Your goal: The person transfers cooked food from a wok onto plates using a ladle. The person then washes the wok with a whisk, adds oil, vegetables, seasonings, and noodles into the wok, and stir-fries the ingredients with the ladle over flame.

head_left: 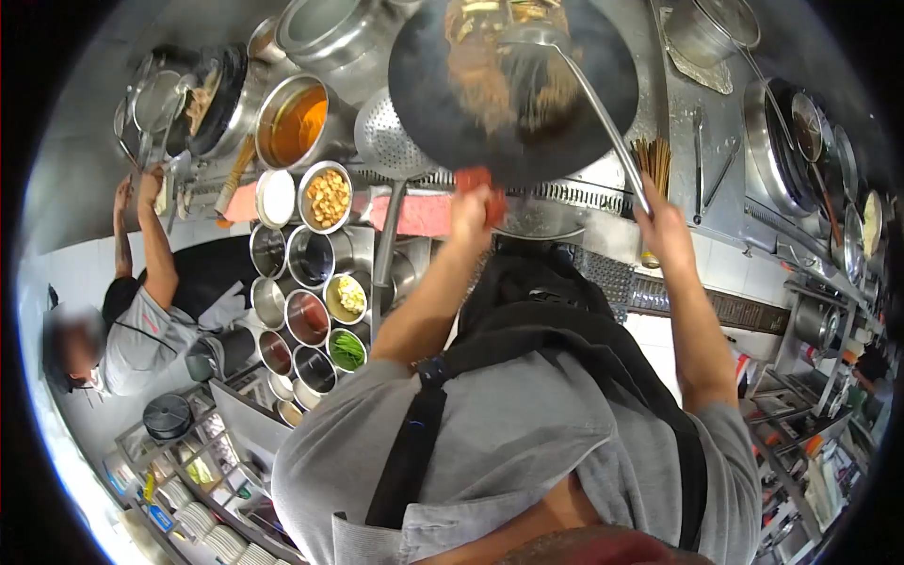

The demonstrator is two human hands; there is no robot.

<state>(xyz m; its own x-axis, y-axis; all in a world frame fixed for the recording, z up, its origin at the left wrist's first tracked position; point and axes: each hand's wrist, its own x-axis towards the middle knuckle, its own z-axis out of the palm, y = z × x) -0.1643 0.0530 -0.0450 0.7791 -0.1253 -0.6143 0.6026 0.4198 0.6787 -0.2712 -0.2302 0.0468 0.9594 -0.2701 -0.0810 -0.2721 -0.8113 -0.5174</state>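
My left hand (pixel 469 218) is closed on a red cloth (pixel 478 181) at the near edge of a large black wok (pixel 424 104). Whether the wok's handle is inside the cloth, I cannot tell. My right hand (pixel 667 234) is wrapped round the long handle of a ladle (pixel 601 111). The ladle's bowl is over the wok, above brown, noodle-like food (pixel 485 89) with pale pieces at the far side. Some haze hangs over the wok.
Left of the wok are a perforated skimmer (pixel 388 137), a pot of orange liquid (pixel 297 122) and several seasoning containers (pixel 308 315). A bamboo brush (pixel 652 165) stands at the right. A co-worker (pixel 151 320) works at the far left. Pans (pixel 777 141) line the right side.
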